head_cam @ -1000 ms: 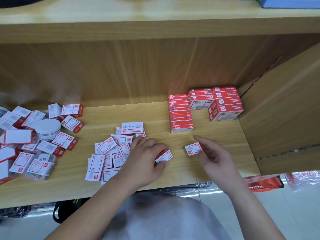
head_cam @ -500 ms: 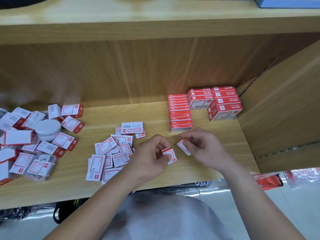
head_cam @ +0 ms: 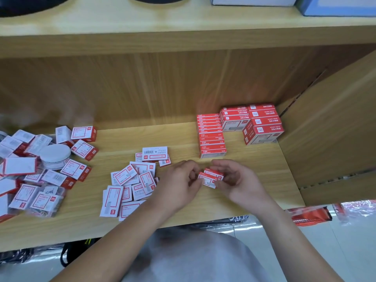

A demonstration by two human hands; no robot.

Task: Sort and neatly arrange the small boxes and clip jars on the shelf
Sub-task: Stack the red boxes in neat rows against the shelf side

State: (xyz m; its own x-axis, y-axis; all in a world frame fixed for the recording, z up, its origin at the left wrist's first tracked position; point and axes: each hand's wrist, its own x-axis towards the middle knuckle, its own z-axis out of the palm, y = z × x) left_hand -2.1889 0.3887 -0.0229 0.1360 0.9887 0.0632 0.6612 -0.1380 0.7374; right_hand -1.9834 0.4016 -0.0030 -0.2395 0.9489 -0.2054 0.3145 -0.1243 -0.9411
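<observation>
Two small red-and-white boxes (head_cam: 210, 177) are pressed together between my hands, just above the shelf board. My left hand (head_cam: 179, 183) pinches them from the left and my right hand (head_cam: 237, 182) from the right. Behind them stands a neat row of thin red boxes (head_cam: 211, 135), with stacks of bigger red boxes (head_cam: 260, 124) at the back right. A loose pile of small boxes (head_cam: 132, 181) lies left of my left hand. At the far left a white-lidded clip jar (head_cam: 55, 156) sits among scattered larger boxes (head_cam: 75, 169).
The wooden shelf board (head_cam: 254, 159) ends at a side panel (head_cam: 333, 139) on the right. An upper shelf (head_cam: 162, 27) overhangs the bay. Red packets (head_cam: 309, 215) lie on the floor below right, and a black bag strap (head_cam: 67, 255) hangs below the front edge.
My hands, each holding one small box, came together in front of the thin-box row. The two boxes now sit side by side between my fingers.
</observation>
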